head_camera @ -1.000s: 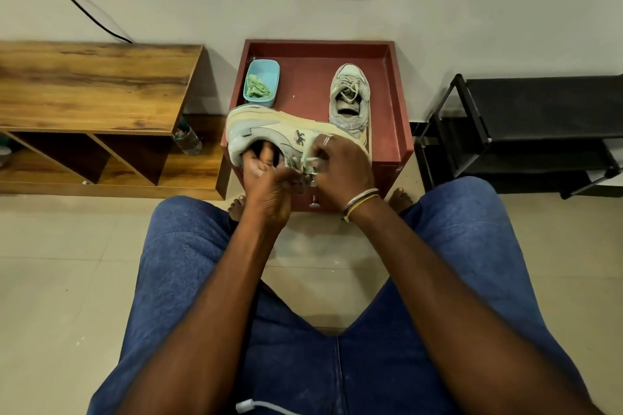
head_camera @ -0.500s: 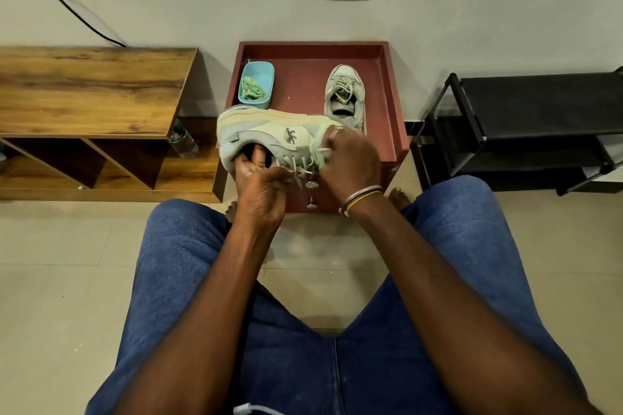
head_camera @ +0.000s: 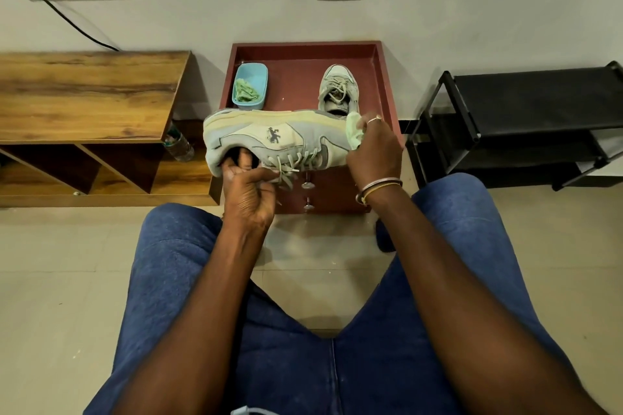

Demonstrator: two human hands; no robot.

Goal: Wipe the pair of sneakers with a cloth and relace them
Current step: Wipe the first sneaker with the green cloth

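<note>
A pale grey and cream sneaker [head_camera: 279, 138] lies on its side in the air over the front of a maroon tray [head_camera: 384, 84], its sole facing away and its toe to the right. My left hand [head_camera: 247, 194] grips it at the heel opening, fingers inside the collar, laces hanging loose by the thumb. My right hand [head_camera: 374, 148] holds a light green cloth [head_camera: 354, 133] against the toe. The second sneaker [head_camera: 338, 89] stands upright in the tray, its laces slack.
A blue tub [head_camera: 251, 84] with another green cloth sits in the tray's left part. A wooden shelf unit [head_camera: 87, 94] stands to the left with a bottle [head_camera: 180, 146] beside it, a black rack [head_camera: 526, 118] to the right. My knees in blue jeans flank the tiled floor.
The sneaker has been turned more side-on and raised. My right hand has slid from the laces to the toe, and the green cloth now shows under its fingers.
</note>
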